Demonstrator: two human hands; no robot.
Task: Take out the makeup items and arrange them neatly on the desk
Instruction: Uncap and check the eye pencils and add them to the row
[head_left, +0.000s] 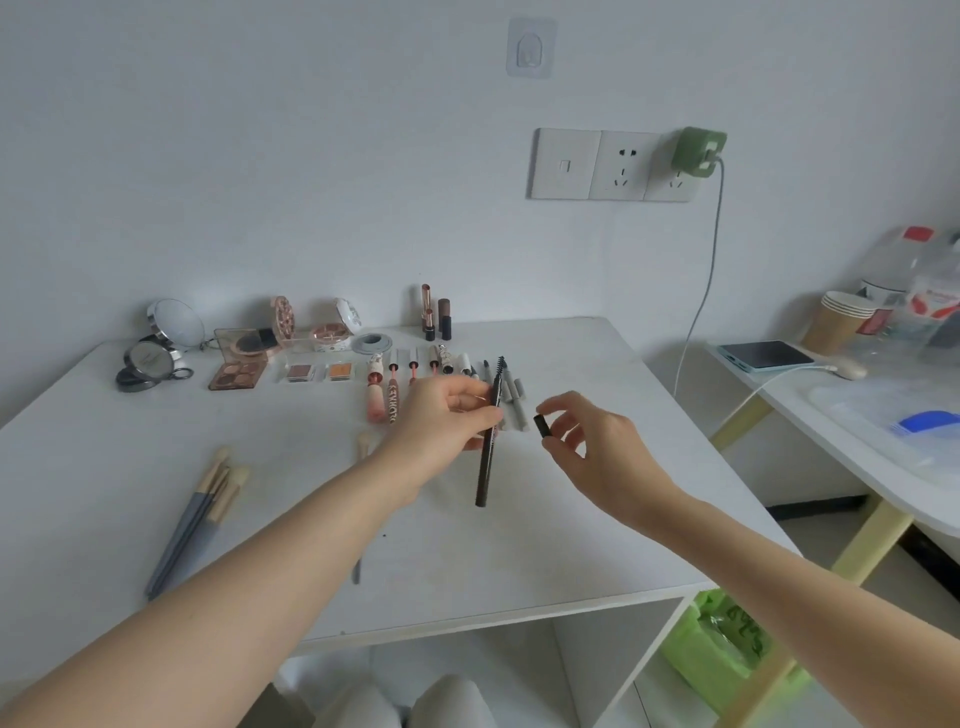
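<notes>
- Black, slim and long: we log an eyebrow pencil (487, 447) held in our left hand (447, 415), fingers and thumb pinching its upper half. It stands nearly upright over the white desk (571, 545), spiral brush tip pointing away from us, plain end hanging below the hand.
- Black, short, tubular: the cap (542, 426), pinched between thumb and forefinger of our right hand (597, 447). It sits just right of the pencil, not touching it; the remaining fingers are loosely curled.
- Grey sticks (517, 402): lying on the desk just beyond the pencil, between the two hands.
- Pink and rose-gold tubes and wands (392, 395): a row lying side by side, just left of and beyond the left hand.
- Upright lipsticks (434, 314): a small group standing well beyond the left hand, near the wall.
- Eyeshadow palettes and small pans (239, 371): far left of the left hand, with open compacts (311, 325) behind them.
- Round mirror (176, 322) and dark round compacts (148, 364): furthest left, near the desk's back corner.
- Grey-handled brushes (202, 509), pale bristles: a bundle lying left of our left forearm, nearer us than the hand.
- One more pale brush tip (363, 444) shows just beside the left wrist, the rest mostly hidden by the arm.
- To the right of the right hand, well apart: a second table (831, 415) carrying a phone (763, 356), paper cups (836, 322) and a green charger (696, 153) in the wall socket above.
</notes>
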